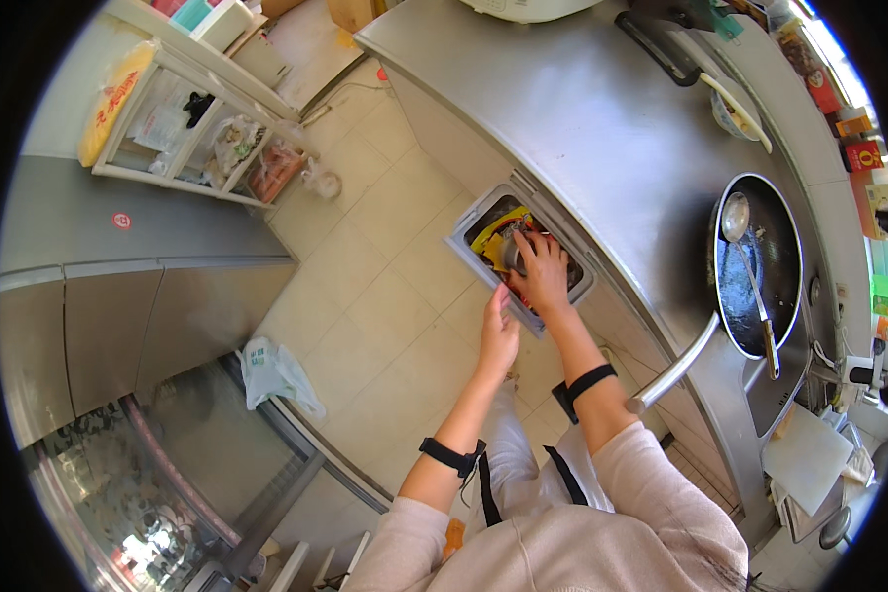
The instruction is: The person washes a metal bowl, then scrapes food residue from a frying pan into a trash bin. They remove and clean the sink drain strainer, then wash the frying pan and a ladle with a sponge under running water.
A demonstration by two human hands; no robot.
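My right hand (545, 277) reaches down into a grey pull-out bin (462, 241) at the cabinet front. Its thumb and fingers curve around a grey, round-sided container (514, 256), mostly hidden under the hand. A yellow plastic packet (492, 240) and other packaging with red parts lie around it inside the bin. My left hand (500, 333) is at the bin's outer long side, fingertips by the rim; whether it grips the rim is unclear.
Above the bin runs a stainless steel counter (503, 96). A wok (758, 311) with a ladle (747, 259) rests on the stove, its handle (673, 362) jutting over the counter edge toward my right arm. A white plastic bag (277, 374) lies on the tiled floor (374, 311) by the fridge (192, 311).
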